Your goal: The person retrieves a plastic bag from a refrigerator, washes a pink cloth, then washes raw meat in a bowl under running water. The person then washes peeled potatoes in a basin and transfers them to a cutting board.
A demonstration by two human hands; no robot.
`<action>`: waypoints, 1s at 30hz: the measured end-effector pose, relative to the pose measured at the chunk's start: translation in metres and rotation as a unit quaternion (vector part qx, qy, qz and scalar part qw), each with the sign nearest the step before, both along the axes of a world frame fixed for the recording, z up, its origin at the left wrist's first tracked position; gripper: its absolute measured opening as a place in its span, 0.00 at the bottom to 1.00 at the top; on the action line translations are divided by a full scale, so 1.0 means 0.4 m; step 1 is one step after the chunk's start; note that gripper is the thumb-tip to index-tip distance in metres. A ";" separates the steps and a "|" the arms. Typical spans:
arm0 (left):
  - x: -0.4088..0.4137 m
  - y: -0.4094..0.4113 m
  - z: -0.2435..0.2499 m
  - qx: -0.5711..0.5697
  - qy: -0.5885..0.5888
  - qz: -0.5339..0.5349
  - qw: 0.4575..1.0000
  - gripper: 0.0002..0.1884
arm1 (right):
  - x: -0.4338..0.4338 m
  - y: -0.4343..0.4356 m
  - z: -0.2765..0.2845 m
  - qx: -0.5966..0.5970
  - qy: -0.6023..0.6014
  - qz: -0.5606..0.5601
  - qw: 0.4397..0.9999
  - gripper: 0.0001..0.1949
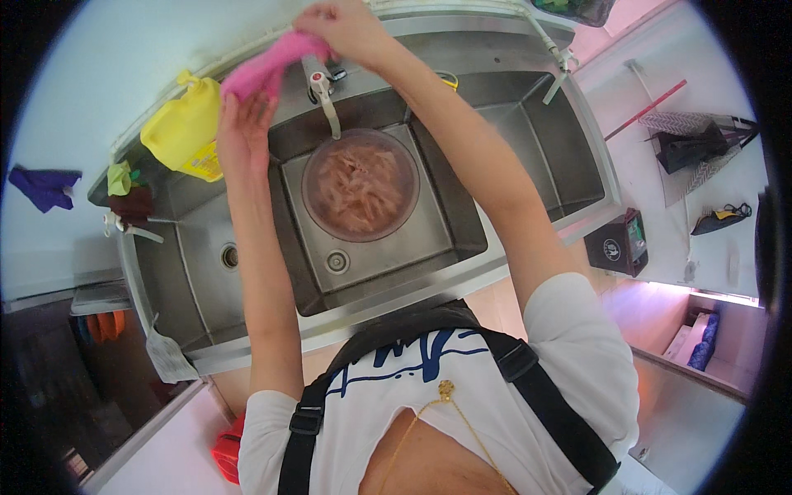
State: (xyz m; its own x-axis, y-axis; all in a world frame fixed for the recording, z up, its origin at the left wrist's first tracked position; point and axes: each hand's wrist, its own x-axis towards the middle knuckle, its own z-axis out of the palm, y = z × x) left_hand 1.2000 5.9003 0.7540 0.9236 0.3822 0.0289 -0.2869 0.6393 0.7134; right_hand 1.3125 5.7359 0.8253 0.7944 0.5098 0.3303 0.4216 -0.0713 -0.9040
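Note:
A pink cloth (266, 65) is stretched between my hands, above the back ledge of a stainless steel sink (402, 266). My left hand (247, 120) is at its lower left end, palm turned up and fingers partly hidden by it. At the upper right end, my right hand (337, 31) grips the cloth with bent fingers. Below, a round see-through bowl (361, 185) stands in the middle basin, full of pale pinkish strips of food in liquid; what food they are, I cannot tell. The spout of a white-handled tap (325, 99) reaches over the bowl's back rim.
A yellow plastic jug (179, 130) stands behind the left basin, beside a green cloth (119, 179) and a dark red cloth (132, 205). More taps sit at the left (130, 229) and right (560, 68). A dark bin (619, 242) is right of the sink.

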 end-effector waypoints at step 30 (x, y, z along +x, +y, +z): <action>-0.465 -0.978 -0.241 0.627 0.003 -0.219 0.748 0.13 | -1.503 -1.233 -0.737 -0.216 0.422 -0.566 0.675 0.10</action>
